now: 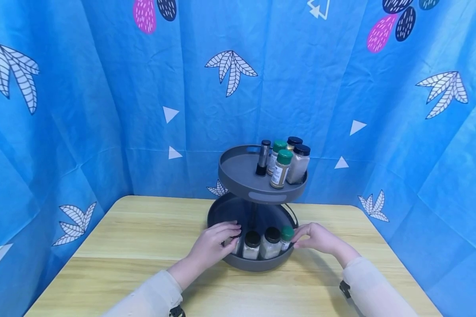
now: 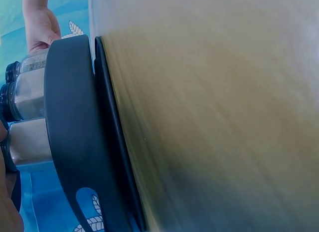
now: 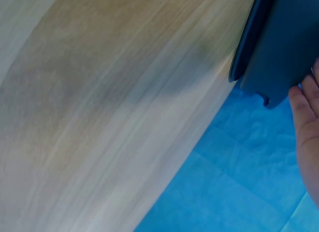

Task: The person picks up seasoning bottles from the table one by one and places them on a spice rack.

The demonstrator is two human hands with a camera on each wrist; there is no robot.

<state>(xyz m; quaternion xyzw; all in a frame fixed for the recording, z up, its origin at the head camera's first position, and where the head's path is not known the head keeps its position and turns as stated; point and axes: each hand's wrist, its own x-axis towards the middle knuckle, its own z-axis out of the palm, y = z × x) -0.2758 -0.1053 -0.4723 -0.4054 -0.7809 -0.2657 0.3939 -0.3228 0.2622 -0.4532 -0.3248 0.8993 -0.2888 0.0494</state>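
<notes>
A dark grey two-tier turntable rack (image 1: 238, 180) stands on the table. At the left of its lower tray (image 1: 258, 265), my left hand (image 1: 216, 242) pinches the black lid of a spice jar (image 1: 236, 247), which the fingers partly hide. Beside that jar stand two black-lidded jars (image 1: 251, 248) (image 1: 270, 246) and a green-capped spice bottle (image 1: 286, 237). My right hand (image 1: 315, 237) is at the tray's right side, next to the green-capped bottle. In the right wrist view, its nearly straight fingers (image 3: 301, 105) touch the tray's outer wall (image 3: 284, 47).
On the upper tray (image 1: 242, 169) stand two green-capped bottles (image 1: 280, 171), two black-lidded jars (image 1: 298, 165) and a slim dark cylinder (image 1: 263, 157). A wooden table (image 1: 143, 246) lies beneath. Blue patterned curtain (image 1: 301, 88) surrounds the back and sides.
</notes>
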